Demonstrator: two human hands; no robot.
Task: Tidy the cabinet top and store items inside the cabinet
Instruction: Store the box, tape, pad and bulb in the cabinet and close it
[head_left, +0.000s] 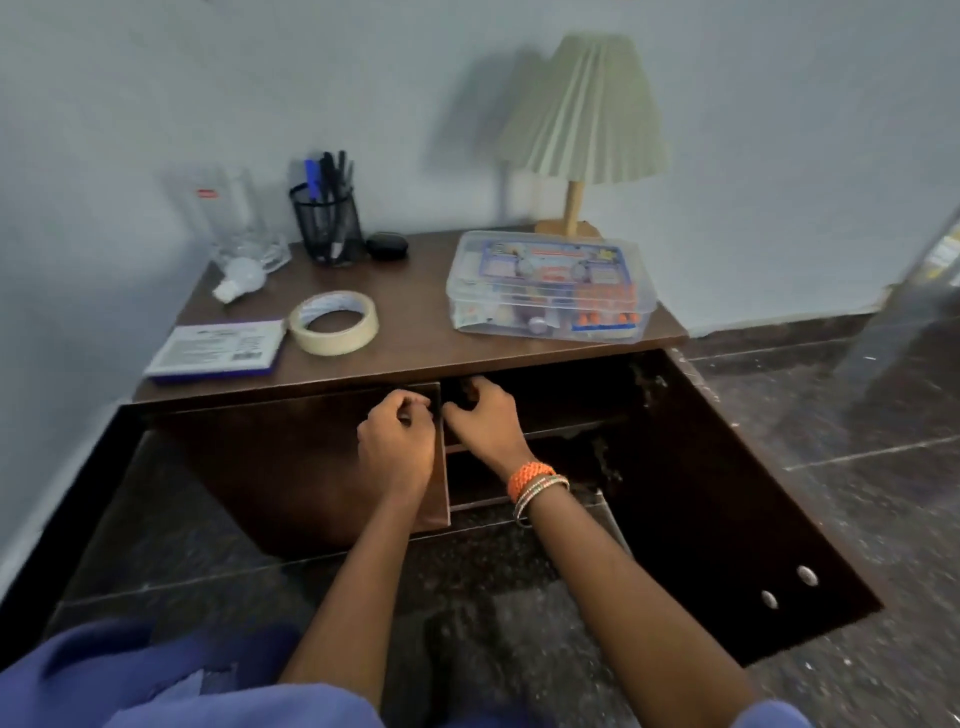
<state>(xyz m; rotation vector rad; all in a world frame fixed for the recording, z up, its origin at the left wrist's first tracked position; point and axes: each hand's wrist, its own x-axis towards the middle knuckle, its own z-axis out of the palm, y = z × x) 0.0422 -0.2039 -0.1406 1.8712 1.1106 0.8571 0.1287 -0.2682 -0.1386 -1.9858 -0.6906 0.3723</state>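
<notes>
Left hand (397, 441) clenched on the closed left door's (311, 467) top inner edge, right hand (480, 415) grasping just beside it, right door (727, 493) swung open, tape roll (333, 322) near cabinet top's (415, 332) front edge.

No text can be read anywhere. The flat card (215, 349) and the clear plastic box (548, 288) carry print, but it is too blurred to make out.

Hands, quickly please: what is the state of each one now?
Left hand: fingers curled on the edge of the closed dark brown wooden cabinet door.
Right hand: fingers curled; cannot tell what it holds.
</notes>
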